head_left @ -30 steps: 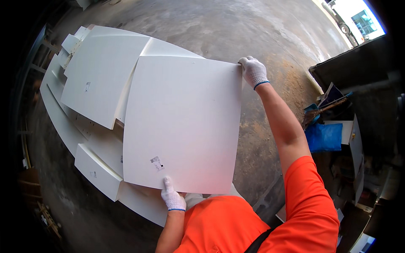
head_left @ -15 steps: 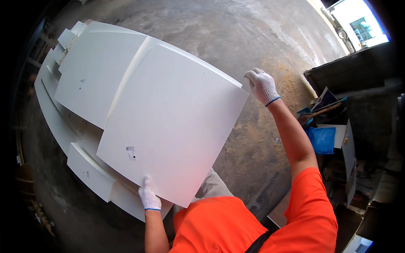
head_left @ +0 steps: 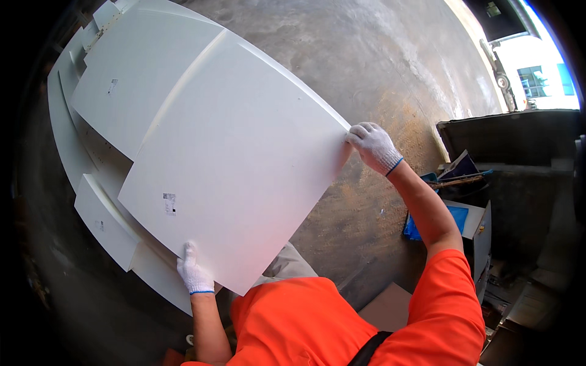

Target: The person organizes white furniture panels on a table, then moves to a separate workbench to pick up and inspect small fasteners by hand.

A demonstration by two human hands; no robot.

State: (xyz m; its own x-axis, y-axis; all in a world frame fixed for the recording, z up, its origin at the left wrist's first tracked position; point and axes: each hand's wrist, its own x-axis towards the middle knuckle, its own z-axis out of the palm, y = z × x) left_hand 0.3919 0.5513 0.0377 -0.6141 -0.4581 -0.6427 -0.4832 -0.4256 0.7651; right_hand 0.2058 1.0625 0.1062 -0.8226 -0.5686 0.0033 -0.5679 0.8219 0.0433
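Over the near end of a stack of pale boards, there it was, the big white panel, slanting across the middle of the view with one corner pointing down toward the orange shirt! And what a hold: the left hand, white-gloved, had its grip clamped on the panel's lower left edge, thumb flat on the top face, the other fingers hidden underneath. Out at the right corner, the right hand, gloved too, reached on an outstretched arm, its grip closed on the panel, fingers bent over the edge. A small printed label sat just above the left hand. Alongside, to the left, lay a second white panel, with a narrow, thicker white piece nearer the wearer. Beyond the right hand, brown dust streaked the grey floor!
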